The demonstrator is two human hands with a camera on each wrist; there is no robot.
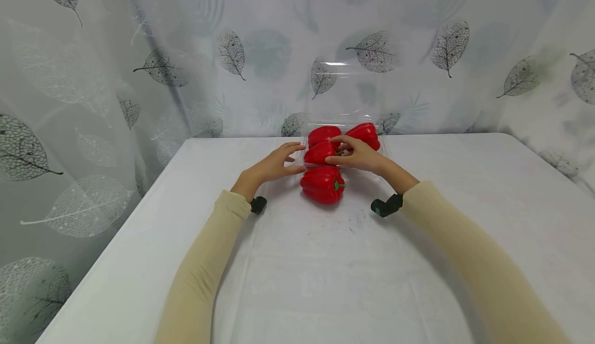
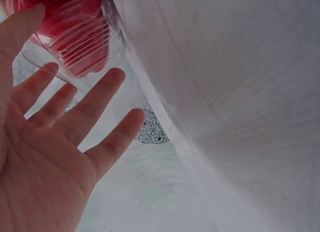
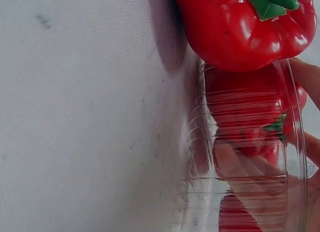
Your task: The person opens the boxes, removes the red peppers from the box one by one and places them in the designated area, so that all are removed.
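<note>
A clear ridged plastic box (image 3: 295,109) stands at the far side of the table, its transparent lid (image 1: 343,98) raised behind it. Inside are red bell peppers: one at the back left (image 1: 323,134), one at the back right (image 1: 366,135), and a nearer bell pepper (image 1: 318,154). My right hand (image 1: 364,157) grips that nearer one between thumb and fingers, reaching in from the right. Outside, against the front wall, lies another bell pepper (image 3: 235,34) with a green stem. My left hand (image 2: 45,157), fingers spread, is beside the box's left side and holds nothing.
A white cloth covers the table (image 1: 334,271). Behind it and on the left hangs a pale curtain (image 1: 265,60) with leaf prints. Each wrist wears a small black camera, one at the left wrist (image 1: 258,205) and one at the right wrist (image 1: 387,206).
</note>
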